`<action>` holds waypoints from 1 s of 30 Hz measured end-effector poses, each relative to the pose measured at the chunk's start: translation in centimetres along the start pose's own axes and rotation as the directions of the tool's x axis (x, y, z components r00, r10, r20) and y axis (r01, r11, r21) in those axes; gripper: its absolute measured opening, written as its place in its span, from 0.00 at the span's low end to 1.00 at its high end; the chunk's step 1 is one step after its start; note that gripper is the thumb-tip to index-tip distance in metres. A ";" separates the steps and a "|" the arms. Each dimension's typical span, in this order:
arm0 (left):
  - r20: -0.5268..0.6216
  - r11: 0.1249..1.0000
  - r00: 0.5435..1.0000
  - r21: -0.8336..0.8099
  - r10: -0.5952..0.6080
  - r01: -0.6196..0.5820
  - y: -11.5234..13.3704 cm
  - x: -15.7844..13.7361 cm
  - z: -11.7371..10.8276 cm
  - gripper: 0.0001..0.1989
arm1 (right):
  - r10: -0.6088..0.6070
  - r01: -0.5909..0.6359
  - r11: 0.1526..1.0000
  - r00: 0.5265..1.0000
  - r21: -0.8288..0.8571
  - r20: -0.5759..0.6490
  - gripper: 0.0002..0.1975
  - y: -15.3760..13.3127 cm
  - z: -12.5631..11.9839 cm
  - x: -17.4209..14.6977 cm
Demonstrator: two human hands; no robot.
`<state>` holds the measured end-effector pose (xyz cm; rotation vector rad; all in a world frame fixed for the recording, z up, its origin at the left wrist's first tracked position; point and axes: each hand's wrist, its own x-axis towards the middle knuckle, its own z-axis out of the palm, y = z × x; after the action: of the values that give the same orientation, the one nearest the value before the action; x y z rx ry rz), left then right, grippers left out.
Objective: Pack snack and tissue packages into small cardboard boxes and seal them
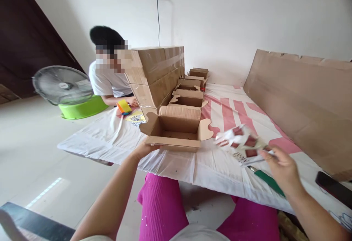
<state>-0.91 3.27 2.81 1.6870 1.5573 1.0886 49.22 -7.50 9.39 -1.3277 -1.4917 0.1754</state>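
An open cardboard box (180, 143) sits at the near edge of the table in front of me, its flaps spread out. My left hand (144, 150) grips the box at its near left corner, with the fingers partly hidden beneath the front flap. To the right, my right hand (283, 164) is closed on the edge of a white plastic bag (239, 143) printed with reddish-brown squares. Motion blurs the bag, which is held over the cloth. Below it lies a green-handled tool (268, 181), its tip partly covered.
Several open boxes (188, 99) line up behind mine, beside stacked taped cartons (162, 68). A cardboard sheet (299, 105) leans at right, near a dark phone (334, 189). Across the table a person (107, 83) leans near a fan (64, 86) and green basin (82, 108).
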 end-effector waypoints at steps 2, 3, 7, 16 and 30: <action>-0.073 0.998 0.997 0.045 -0.035 0.039 -1.0 -0.1 0.1 0.24 | -0.085 0.082 0.996 0.982 0.023 0.166 0.08 0.6 2.1 -2.0; -0.118 0.997 0.992 0.060 -0.046 0.053 -1.3 -0.5 0.6 0.24 | -0.115 0.110 0.993 0.968 0.037 0.222 0.08 1.0 3.1 -3.0; -0.350 0.968 0.932 0.185 -0.098 0.171 -1.9 -4.1 4.7 0.25 | 0.027 -0.031 0.999 0.996 0.044 0.090 0.13 2.7 6.2 -6.4; 0.081 0.955 0.965 0.142 0.249 -0.259 3.3 -11.5 15.6 0.22 | 0.157 -0.142 0.986 0.966 -0.085 0.207 0.24 6.4 9.5 -11.3; -0.089 0.857 0.884 -0.217 0.459 -0.467 16.7 -4.7 21.2 0.34 | 0.031 -0.066 0.959 0.991 0.276 0.127 0.22 1.9 4.5 -1.0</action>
<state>25.94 -1.52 5.90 1.9333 1.0039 1.4823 46.76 -5.27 5.68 -1.1411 -1.4737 0.4890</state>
